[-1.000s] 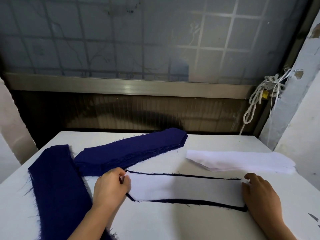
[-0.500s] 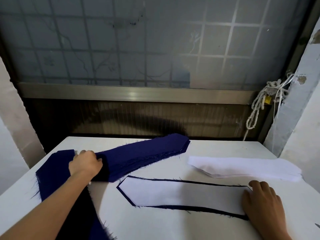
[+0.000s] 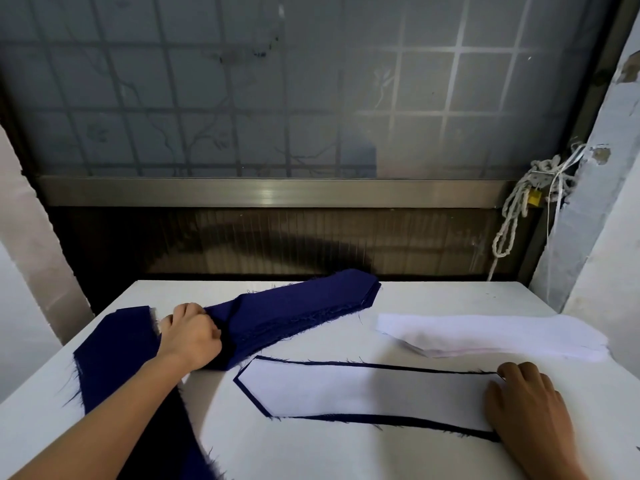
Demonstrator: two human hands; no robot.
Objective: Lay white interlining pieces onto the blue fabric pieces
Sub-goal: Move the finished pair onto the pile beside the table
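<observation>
Your left hand [image 3: 192, 336] grips the blue stack [image 3: 304, 310], probably limp, by its left end; your right hand [image 3: 530, 410] lies flat on the white piece [image 3: 363, 393].

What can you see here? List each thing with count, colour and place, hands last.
table: one, white, under everything
blue fabric stack: one, navy, back left, aslant
blue fabric length: one, navy, table's left edge
blue fabric piece: one, navy, front centre, only border showing
laid interlining: one, white, on that piece
interlining stack: one, white, back right
rope: one, whitish, hanging by window frame, right
padlock: one, yellow, at the rope's knot
window: one, frosted grey, behind table
left hand: one, grips blue fabric stack's near end
right hand: one, rests on laid interlining's right end
</observation>
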